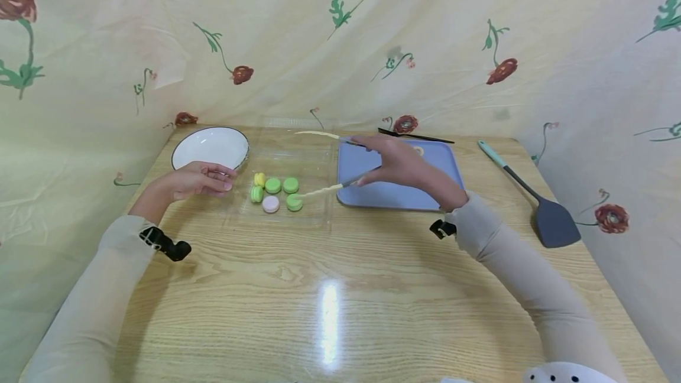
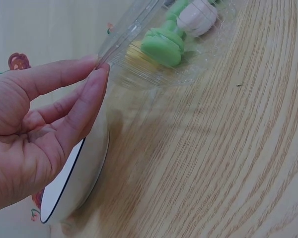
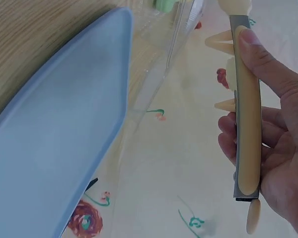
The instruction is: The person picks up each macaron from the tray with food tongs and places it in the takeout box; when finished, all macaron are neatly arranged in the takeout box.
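Observation:
My right hand [image 1: 396, 161] grips a pair of cream-and-grey tongs [image 3: 248, 119], with their arms spread wide. One tong tip touches or hovers just over a green macaron [image 1: 294, 203]; I cannot tell which. Other macarons lie around it in a clear plastic box [image 1: 314, 218]: several green, one pale pink macaron [image 1: 270, 204] and one yellow macaron [image 1: 259, 179]. At the box's left side, my left hand [image 1: 198, 182] pinches the thin plastic edge between thumb and fingertips, as the left wrist view shows. The box's hinged lid [image 1: 271, 135] stands raised behind.
A white bowl [image 1: 210, 148] with a dark rim sits behind my left hand. Under my right forearm lies a blue tray [image 1: 372, 194] with a small pale ring-shaped piece on it. A black utensil [image 1: 425, 136] is behind the tray, and a grey spatula [image 1: 555, 223] lies far right.

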Demonstrator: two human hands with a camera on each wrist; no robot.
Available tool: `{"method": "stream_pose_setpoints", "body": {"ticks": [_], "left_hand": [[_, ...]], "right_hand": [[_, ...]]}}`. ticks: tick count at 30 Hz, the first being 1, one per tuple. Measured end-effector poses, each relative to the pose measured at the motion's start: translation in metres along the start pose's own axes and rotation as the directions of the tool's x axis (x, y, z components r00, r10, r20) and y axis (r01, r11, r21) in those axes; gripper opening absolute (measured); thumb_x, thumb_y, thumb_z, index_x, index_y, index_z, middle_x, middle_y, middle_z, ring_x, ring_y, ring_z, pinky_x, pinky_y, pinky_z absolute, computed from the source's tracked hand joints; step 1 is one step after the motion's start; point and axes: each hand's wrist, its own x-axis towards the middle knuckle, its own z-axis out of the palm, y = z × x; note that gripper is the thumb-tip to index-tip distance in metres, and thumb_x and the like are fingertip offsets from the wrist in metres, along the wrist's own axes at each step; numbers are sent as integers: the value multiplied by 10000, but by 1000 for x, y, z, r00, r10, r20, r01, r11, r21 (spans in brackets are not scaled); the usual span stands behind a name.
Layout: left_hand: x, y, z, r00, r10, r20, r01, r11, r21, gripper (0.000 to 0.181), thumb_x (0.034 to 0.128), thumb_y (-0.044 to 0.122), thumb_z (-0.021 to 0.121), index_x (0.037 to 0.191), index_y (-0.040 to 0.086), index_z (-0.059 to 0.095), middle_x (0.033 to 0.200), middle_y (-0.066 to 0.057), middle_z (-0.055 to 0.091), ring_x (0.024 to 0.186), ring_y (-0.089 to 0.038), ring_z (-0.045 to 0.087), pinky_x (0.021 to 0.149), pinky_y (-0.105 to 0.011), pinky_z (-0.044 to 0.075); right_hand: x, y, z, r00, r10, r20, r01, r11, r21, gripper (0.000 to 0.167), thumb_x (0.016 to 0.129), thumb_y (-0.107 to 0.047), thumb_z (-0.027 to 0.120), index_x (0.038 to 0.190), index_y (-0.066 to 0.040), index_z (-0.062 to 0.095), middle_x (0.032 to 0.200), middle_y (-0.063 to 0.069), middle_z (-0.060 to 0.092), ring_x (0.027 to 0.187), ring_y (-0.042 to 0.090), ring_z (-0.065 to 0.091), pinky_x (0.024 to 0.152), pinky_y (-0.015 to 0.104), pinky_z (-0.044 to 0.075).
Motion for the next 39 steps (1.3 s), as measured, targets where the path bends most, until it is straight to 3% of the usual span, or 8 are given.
{"method": "stream_pose_setpoints", "body": {"ticks": [3, 7, 10, 18, 23, 29, 36, 39], "left_hand": [[0, -1, 1, 1000, 2, -1, -2, 1000, 6, 564, 965, 5, 659, 1453, -121, 404, 1152, 19, 678, 1009, -83, 694, 963, -286, 605], [0, -2, 1, 1000, 6, -2, -6, 1000, 13, 574, 968, 14, 660, 1459, -123, 399, 1163, 13, 666, 1012, -79, 688, 963, -281, 604], [0, -2, 0, 1000, 10, -2, -10, 1000, 12, 575, 967, 20, 664, 1456, -127, 399, 1166, 11, 666, 1011, -76, 687, 959, -277, 605], [0, -3, -1, 1000, 11, 9, -11, 1000, 10, 588, 970, 32, 666, 1458, -135, 383, 1173, 8, 659, 1013, -72, 687, 961, -274, 603], [0, -4, -1, 1000, 12, 10, -12, 1000, 4, 579, 965, 29, 670, 1450, -129, 395, 1143, 9, 670, 1004, -75, 688, 961, -280, 605], [0, -2, 0, 1000, 2, -4, -2, 1000, 11, 585, 967, 18, 664, 1462, -124, 388, 1143, 13, 672, 1003, -76, 689, 957, -276, 606], [0, -1, 0, 1000, 3, 0, -3, 1000, 9, 585, 964, 20, 670, 1459, -125, 394, 1141, 16, 683, 1003, -79, 694, 957, -281, 607], [0, -1, 0, 1000, 3, 2, -3, 1000, 15, 600, 963, 33, 677, 1461, -132, 385, 1155, 14, 681, 1010, -81, 695, 955, -280, 608]], "right_hand": [[-11, 6, -4, 999, 47, 11, -47, 999, -3, 914, 759, -333, 914, 1516, -68, 477, 1421, 145, 606, 1182, 305, 620, 782, 448, 582], [-29, 18, -8, 995, 94, 34, -95, 995, 32, 907, 737, -345, 926, 1497, -78, 510, 1409, 137, 624, 1147, 285, 636, 850, 470, 575], [-44, 29, -10, 994, 98, 49, -102, 992, 80, 893, 729, -317, 933, 1482, -63, 525, 1422, 140, 619, 1135, 277, 648, 907, 485, 576], [-85, 60, -12, 989, 81, 123, -100, 982, 158, 857, 747, -303, 919, 1458, -17, 538, 1431, 158, 612, 1142, 325, 673, 899, 510, 596], [-106, 69, -13, 980, 114, 162, -143, 974, 178, 853, 732, -310, 925, 1455, -49, 554, 1406, 139, 635, 1132, 327, 678, 894, 388, 610], [-124, 76, -5, 969, 114, 221, -158, 968, 194, 820, 739, -359, 909, 1442, -93, 580, 1444, 117, 610, 1279, 325, 609, 988, 468, 570], [-138, 81, 13, 963, 92, 254, -151, 962, 226, 791, 717, -369, 918, 1404, -113, 622, 1415, 99, 636, 1287, 305, 603, 1004, 342, 572], [-142, 82, 17, 960, 103, 260, -163, 962, 218, 796, 702, -370, 927, 1393, -109, 631, 1406, 115, 640, 1285, 330, 603, 1007, 342, 567]]}}
